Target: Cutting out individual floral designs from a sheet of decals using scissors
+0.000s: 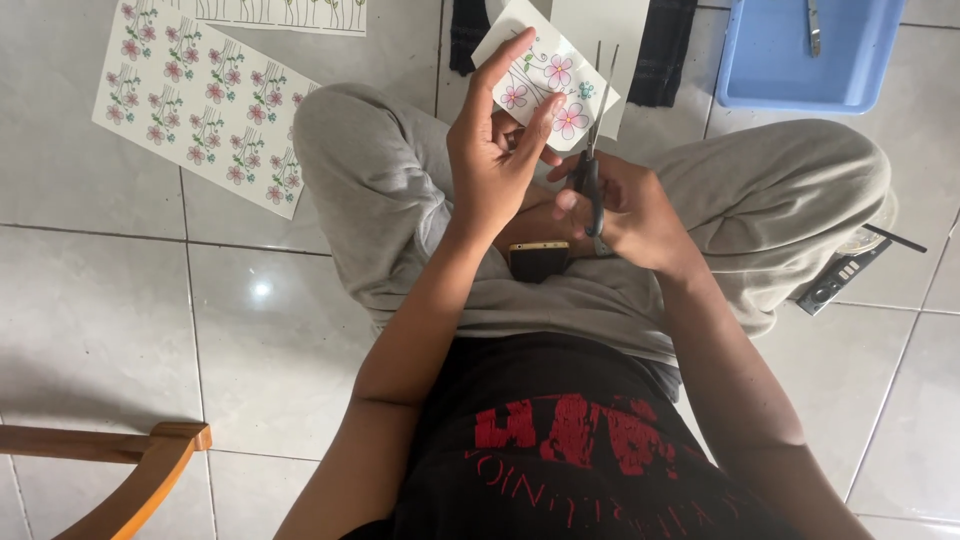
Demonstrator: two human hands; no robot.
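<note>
Floor (110,300): We sit cross-legged on pale glossy tiles, grey trousers filling the middle of the view.
Printed sheet (200,105): A large page of repeated pink flower sprigs lies flat on the tiles, well apart from our hands, up and to the left.
Blue tray (790,70): A plastic tray sits at the top right with a small metal tool inside.
Wooden chair arm (130,465): It curves in at the lower left corner.
Left hand (492,155): Our fingers pinch the flower cutout, thumb behind, forefinger stretched up along its edge.
Right hand (625,205): Our fingers are curled closed through the handles of the scissors.
Flower cutout (548,85): A small white piece with pink blooms is held tilted above our lap, just beside the blades.
Scissors (594,150): Dark-handled, the blades point upward, slightly parted, at the cutout's right edge.
Phone (538,260): A dark handset rests in our lap beneath both hands.
</note>
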